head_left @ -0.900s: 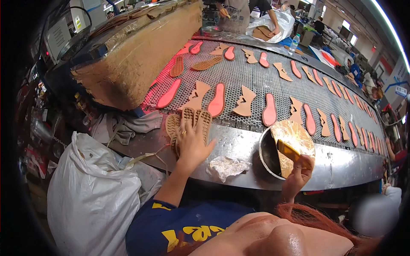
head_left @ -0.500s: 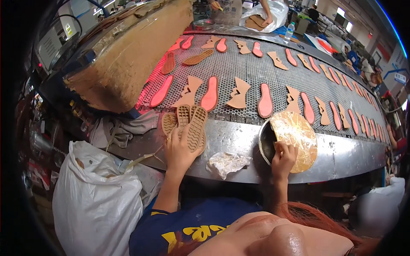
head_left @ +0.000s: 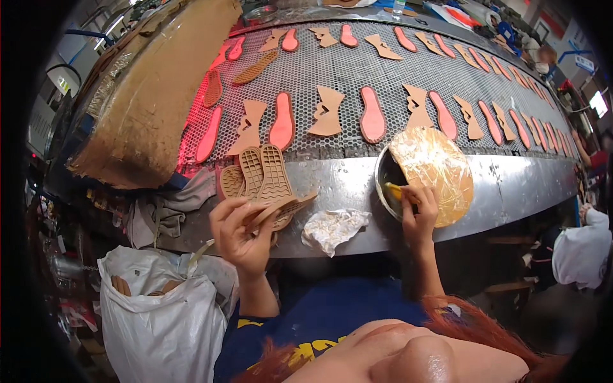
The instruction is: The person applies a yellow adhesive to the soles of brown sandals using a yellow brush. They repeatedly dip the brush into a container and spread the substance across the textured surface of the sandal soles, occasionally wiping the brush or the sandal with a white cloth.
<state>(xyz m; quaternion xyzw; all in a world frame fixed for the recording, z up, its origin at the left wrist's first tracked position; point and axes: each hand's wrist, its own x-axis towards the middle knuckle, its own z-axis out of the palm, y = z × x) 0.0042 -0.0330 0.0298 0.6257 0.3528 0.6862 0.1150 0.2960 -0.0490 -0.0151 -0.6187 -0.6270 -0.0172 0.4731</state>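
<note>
soles: left hand point(head_left: 241, 231) gripping a tan rubber sole point(head_left: 279, 209) by its edge over the steel worktop point(head_left: 345, 185); probably light, bendy, grippy. right hand point(head_left: 418, 209) closing on a yellow brush point(head_left: 397, 191) inside the glue pot point(head_left: 385, 185).

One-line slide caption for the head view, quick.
Left hand lifts a tan ridged rubber shoe sole while right hand dips a yellow-handled brush into a round metal glue pot.

The person wears a dark blue short-sleeved shirt with yellow lettering across the chest, both forearms bare, with reddish hair falling over one shoulder.
</note>
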